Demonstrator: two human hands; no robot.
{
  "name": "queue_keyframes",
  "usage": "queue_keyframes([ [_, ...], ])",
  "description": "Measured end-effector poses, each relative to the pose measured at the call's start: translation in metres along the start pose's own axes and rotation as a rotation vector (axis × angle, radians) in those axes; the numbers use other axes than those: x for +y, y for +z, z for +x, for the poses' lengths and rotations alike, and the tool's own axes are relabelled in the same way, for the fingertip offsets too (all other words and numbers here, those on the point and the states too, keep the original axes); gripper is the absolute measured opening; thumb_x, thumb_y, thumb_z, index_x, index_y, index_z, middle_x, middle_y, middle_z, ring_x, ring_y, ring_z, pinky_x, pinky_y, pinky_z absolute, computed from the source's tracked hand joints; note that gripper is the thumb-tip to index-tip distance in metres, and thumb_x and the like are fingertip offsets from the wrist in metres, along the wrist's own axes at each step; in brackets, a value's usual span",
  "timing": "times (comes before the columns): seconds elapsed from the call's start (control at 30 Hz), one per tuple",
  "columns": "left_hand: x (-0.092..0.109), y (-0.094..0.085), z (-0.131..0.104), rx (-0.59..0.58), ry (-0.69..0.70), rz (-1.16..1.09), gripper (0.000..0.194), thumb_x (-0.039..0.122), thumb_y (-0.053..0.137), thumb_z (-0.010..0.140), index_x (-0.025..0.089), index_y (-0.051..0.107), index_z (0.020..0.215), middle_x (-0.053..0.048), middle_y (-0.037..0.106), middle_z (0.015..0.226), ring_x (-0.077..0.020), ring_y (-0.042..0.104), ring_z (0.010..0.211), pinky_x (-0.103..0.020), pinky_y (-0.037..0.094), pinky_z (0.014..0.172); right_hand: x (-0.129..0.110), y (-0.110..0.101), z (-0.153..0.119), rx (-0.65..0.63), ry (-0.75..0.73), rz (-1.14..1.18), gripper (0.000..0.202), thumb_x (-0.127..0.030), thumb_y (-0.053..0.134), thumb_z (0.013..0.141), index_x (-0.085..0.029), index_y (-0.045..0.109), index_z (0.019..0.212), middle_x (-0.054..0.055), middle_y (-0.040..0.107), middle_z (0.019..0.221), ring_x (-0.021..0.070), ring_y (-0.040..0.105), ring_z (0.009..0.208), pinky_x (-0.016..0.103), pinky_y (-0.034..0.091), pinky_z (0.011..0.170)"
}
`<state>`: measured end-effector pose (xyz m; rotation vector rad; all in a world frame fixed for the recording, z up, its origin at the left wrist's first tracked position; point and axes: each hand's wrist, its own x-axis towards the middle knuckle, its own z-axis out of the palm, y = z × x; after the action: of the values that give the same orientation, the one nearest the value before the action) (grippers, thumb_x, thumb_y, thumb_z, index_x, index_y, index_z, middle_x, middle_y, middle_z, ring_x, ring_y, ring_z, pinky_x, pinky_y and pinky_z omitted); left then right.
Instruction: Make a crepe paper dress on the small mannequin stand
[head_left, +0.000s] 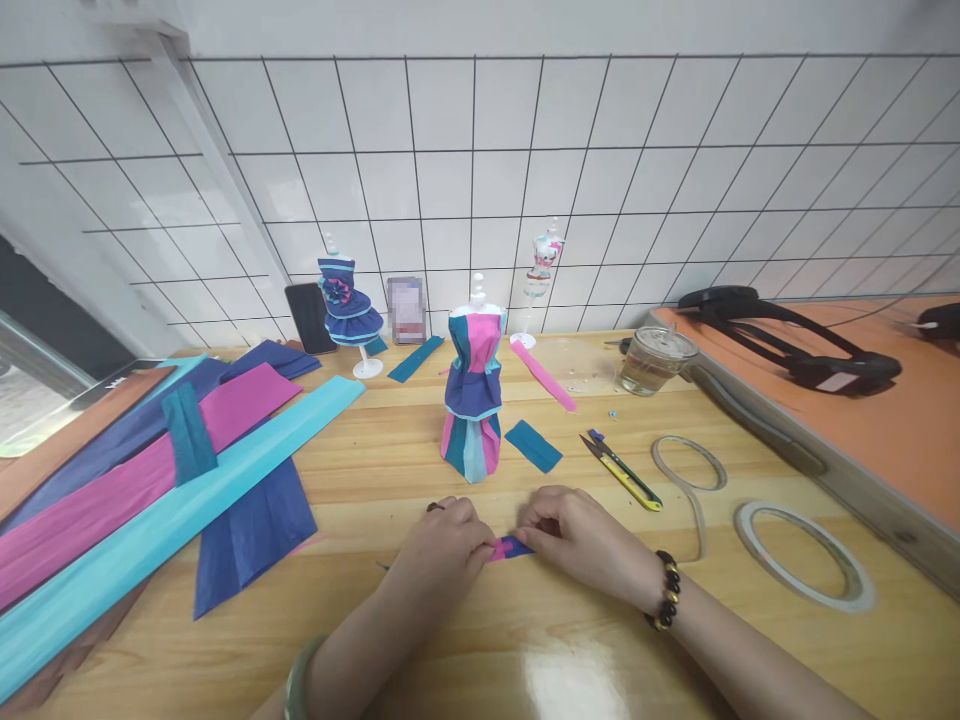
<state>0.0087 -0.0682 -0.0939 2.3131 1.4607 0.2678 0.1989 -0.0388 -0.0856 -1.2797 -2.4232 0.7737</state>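
Observation:
A small pink and blue paper strip (510,547) lies low over the wooden table between my two hands. My left hand (448,545) is closed, pinching the strip's pink left end. The blue right end is pinched by my right hand (574,528), thumb and fingers together. Just beyond my hands stands a mini mannequin (474,395) in a pink, teal and blue paper dress with light blue trim. A teal paper rectangle (533,446) lies to its right. Yellow and green thread snips (621,473) rest farther right, and a blue scrap touches them.
Long crepe paper strips (247,440) cover the left side. Two smaller mannequins, one in a blue dress (351,315), stand near the tiled wall. At the right are a glass cup (654,362), two tape rolls (806,560) and a black headset (795,345).

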Motion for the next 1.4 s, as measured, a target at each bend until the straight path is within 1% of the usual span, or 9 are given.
queue_keyframes([
  [0.2,0.001,-0.002,-0.001,0.028,-0.029,-0.092,0.021,0.019,0.047,0.084,0.021,0.067,0.077,-0.004,0.061,0.084,-0.0185,0.053,0.085,-0.031,0.039,0.077,0.003,0.001,-0.001,0.007,-0.038,0.047,0.018,-0.023,0.051,0.084,-0.018,0.061,0.07,0.002,0.063,0.075,0.0136,0.056,0.071,0.024,0.041,0.066],
  [0.37,0.0,0.003,-0.001,0.135,-0.051,-0.261,0.022,0.025,0.059,0.078,0.018,0.06,0.098,-0.006,0.062,0.099,-0.0201,0.054,0.093,-0.032,0.04,0.081,-0.002,-0.009,-0.004,-0.093,-0.089,0.109,0.02,-0.025,0.049,0.086,-0.018,0.061,0.072,0.0,0.063,0.071,0.0118,0.055,0.064,0.022,0.04,0.059],
  [0.6,0.006,0.004,0.0,0.102,0.05,-0.277,0.016,0.024,0.052,0.082,0.02,0.065,0.074,-0.002,0.065,0.078,-0.0166,0.055,0.081,-0.028,0.038,0.076,-0.005,-0.018,-0.005,-0.095,-0.103,0.155,0.021,-0.03,0.051,0.086,-0.018,0.062,0.072,0.0,0.063,0.071,0.0121,0.056,0.064,0.023,0.041,0.06],
  [0.7,0.007,0.002,-0.001,0.086,-0.004,-0.371,0.018,0.026,0.051,0.081,0.019,0.066,0.073,-0.001,0.063,0.071,-0.0149,0.054,0.072,-0.025,0.037,0.068,-0.001,-0.014,-0.004,-0.095,-0.053,0.307,0.02,-0.033,0.052,0.085,-0.018,0.064,0.082,0.003,0.066,0.082,0.0147,0.058,0.073,0.025,0.045,0.066],
  [0.8,0.005,0.003,-0.005,-0.038,-0.111,-0.6,0.026,0.035,0.048,0.081,0.017,0.066,0.073,0.001,0.057,0.059,-0.0107,0.046,0.054,-0.022,0.032,0.051,0.003,-0.008,-0.003,-0.128,0.013,0.566,0.026,-0.039,0.056,0.082,-0.017,0.065,0.094,0.006,0.068,0.091,0.0167,0.06,0.082,0.027,0.047,0.072],
  [0.9,0.002,0.003,-0.007,-0.152,-0.187,-0.815,0.032,0.041,0.05,0.079,0.014,0.066,0.074,0.003,0.053,0.053,-0.0075,0.037,0.044,-0.02,0.025,0.043,0.005,-0.004,-0.002,-0.198,0.082,0.736,0.033,-0.044,0.061,0.077,-0.015,0.065,0.093,0.005,0.068,0.085,0.0145,0.061,0.072,0.026,0.048,0.066],
  [1.03,0.002,0.0,-0.006,-0.167,-0.234,-0.929,0.028,0.039,0.057,0.073,0.013,0.065,0.07,0.001,0.058,0.055,-0.0074,0.042,0.046,-0.019,0.029,0.044,0.004,-0.003,0.0,-0.242,0.141,0.739,0.031,-0.045,0.062,0.075,-0.014,0.065,0.079,0.003,0.066,0.072,0.0091,0.056,0.054,0.022,0.045,0.056],
  [1.17,0.003,-0.004,-0.004,-0.199,-0.265,-1.069,0.028,0.04,0.059,0.072,0.013,0.065,0.076,-0.002,0.065,0.065,-0.0103,0.055,0.057,-0.02,0.04,0.054,0.001,-0.005,0.001,-0.216,0.141,0.701,0.032,-0.045,0.061,0.076,-0.014,0.064,0.077,0.001,0.063,0.066,0.0089,0.054,0.054,0.021,0.043,0.054],
  [1.4,0.004,0.002,-0.003,-0.157,-0.27,-1.113,0.028,0.034,0.07,0.064,0.012,0.065,0.08,0.0,0.061,0.061,-0.0091,0.054,0.054,-0.021,0.041,0.054,-0.001,-0.003,0.001,-0.213,0.153,0.735,0.028,-0.041,0.059,0.078,-0.013,0.061,0.076,-0.001,0.057,0.061,0.0089,0.052,0.054,0.021,0.041,0.054],
])
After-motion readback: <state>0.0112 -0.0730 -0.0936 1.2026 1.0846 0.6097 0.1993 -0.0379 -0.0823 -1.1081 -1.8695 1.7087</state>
